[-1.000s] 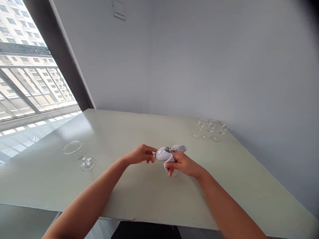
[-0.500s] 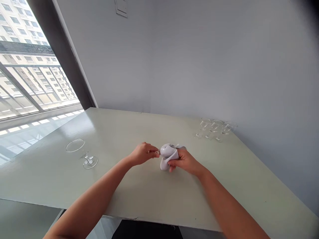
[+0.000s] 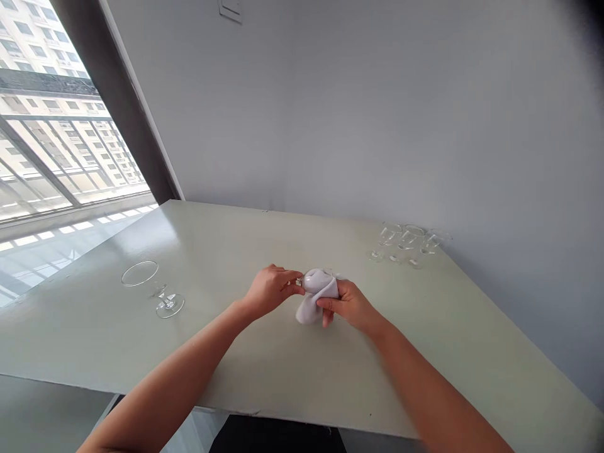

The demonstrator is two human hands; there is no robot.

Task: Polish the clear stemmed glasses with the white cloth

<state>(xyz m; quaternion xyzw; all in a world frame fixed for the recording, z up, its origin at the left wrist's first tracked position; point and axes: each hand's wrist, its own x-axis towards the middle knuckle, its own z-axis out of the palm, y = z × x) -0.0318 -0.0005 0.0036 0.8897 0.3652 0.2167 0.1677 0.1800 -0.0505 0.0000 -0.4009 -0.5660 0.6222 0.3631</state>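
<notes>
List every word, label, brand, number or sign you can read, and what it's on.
None can be read.
I see no lettering on the held glass, cloth, table or wall switch.
The glasses at the right are too small to check for fine marks.

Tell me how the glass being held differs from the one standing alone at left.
The held glass is tipped sideways; the lone glass stands on its foot. White cloth shows inside the held glass; the lone glass has no cloth. Both look like clear stemware.
</notes>
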